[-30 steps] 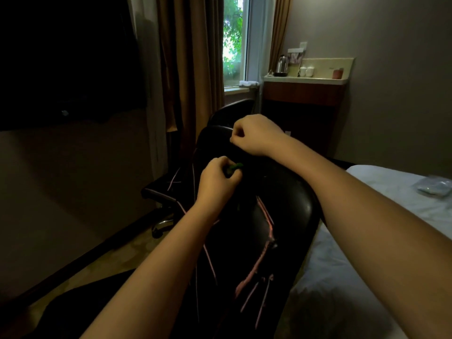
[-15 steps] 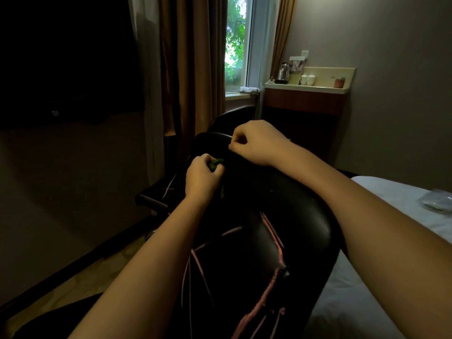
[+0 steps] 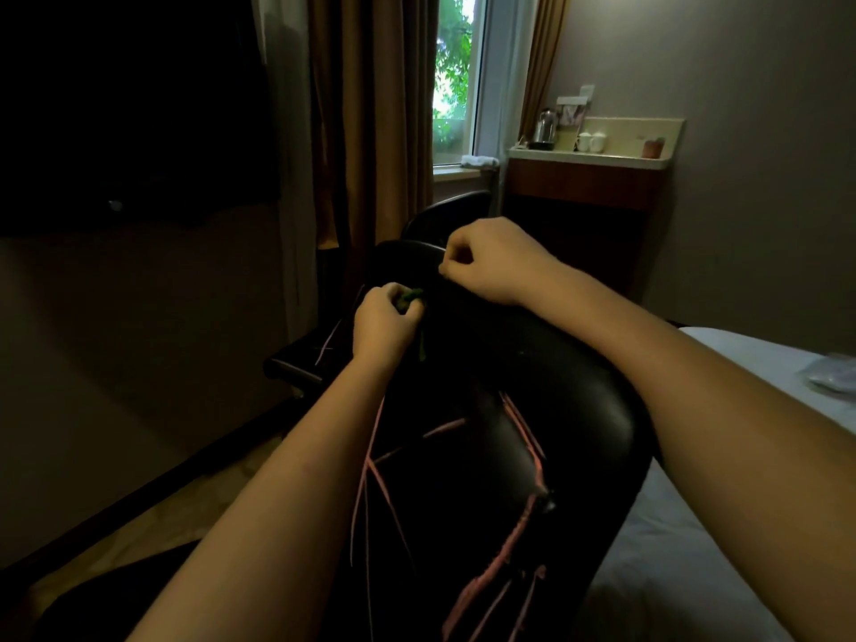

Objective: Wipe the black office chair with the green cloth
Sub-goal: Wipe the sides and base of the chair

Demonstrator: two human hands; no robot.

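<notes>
Dim curtained bedroom: black office chair (image 3: 509, 386) standing beside bed (image 3: 671, 549); left hand (image 3: 382, 324) clenching bunched green cloth (image 3: 412, 296) against chair's upper back, tail hanging downward, long axis near-vertical; right hand (image 3: 491, 261) pinching chair's top rim, just beside

The office chair (image 3: 532, 400) stands in the middle, with the bed (image 3: 695, 549) just beside it on the right. Behind it is the window (image 3: 456, 76), and right of that a table (image 3: 588, 159) bearing a kettle (image 3: 545, 127). The left hand (image 3: 382, 324) holds the cloth (image 3: 411, 296) against the chair's left side, and the right hand (image 3: 491, 259) holds its upper edge.
</notes>
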